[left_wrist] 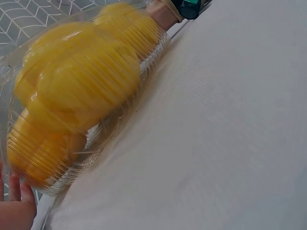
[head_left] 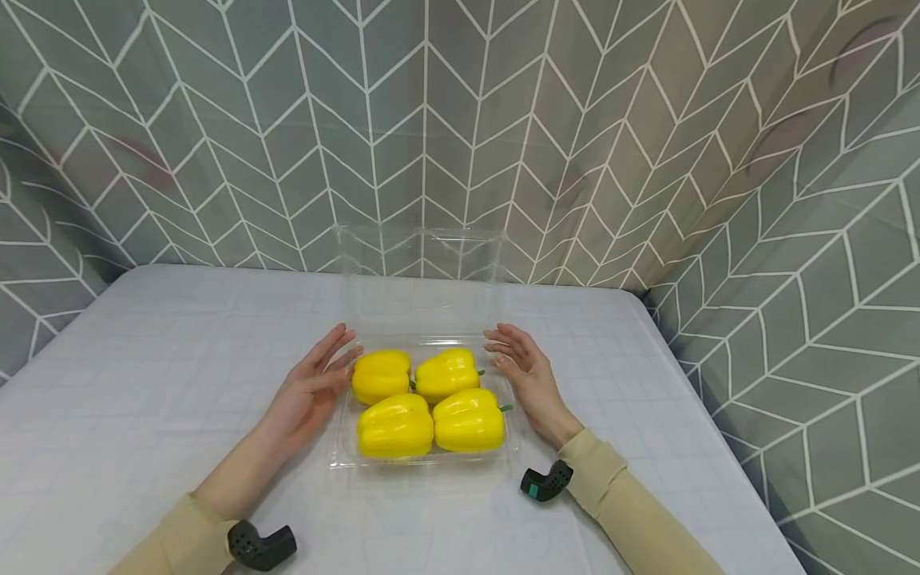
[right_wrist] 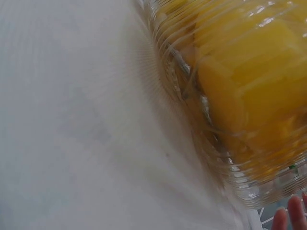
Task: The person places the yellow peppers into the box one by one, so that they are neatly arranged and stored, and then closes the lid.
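Hands flank a clear box of four peppers

The left hand [head_left: 311,389] and right hand [head_left: 523,369], fingers straight and grasping nothing, stand equally near the box [head_left: 424,461]; the peppers [head_left: 429,402] lie between them.

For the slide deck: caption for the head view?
Both hands, left hand and right hand, flank an open clear clamshell holding four yellow peppers.
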